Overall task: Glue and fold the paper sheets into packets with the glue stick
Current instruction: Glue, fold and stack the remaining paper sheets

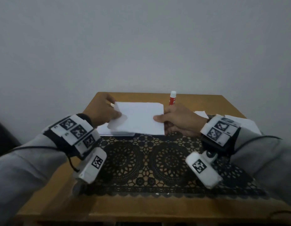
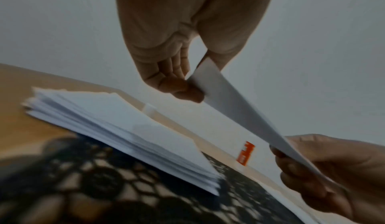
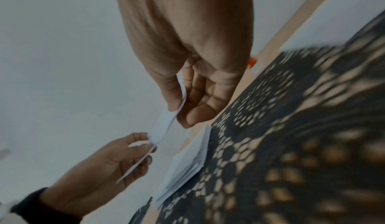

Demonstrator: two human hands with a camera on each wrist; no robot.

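A white paper sheet (image 1: pixel 140 118) hangs above the table, held at both ends. My left hand (image 1: pixel 105 111) pinches its left edge, where the corner curls; the left wrist view shows thumb and fingers clamped on the sheet (image 2: pixel 229 102). My right hand (image 1: pixel 175 119) pinches the right edge between thumb and fingers, as the right wrist view shows on the sheet (image 3: pixel 164 125). Under it lies a stack of white sheets (image 2: pixel 116 125), partly hidden in the head view. A red glue stick (image 1: pixel 172 98) with a white cap stands upright behind my right hand.
A black lace mat (image 1: pixel 157 162) covers the near half of the small wooden table (image 1: pixel 141 207). More white paper (image 1: pixel 201 114) lies at the right behind my wrist. A plain grey wall stands right behind the table's far edge.
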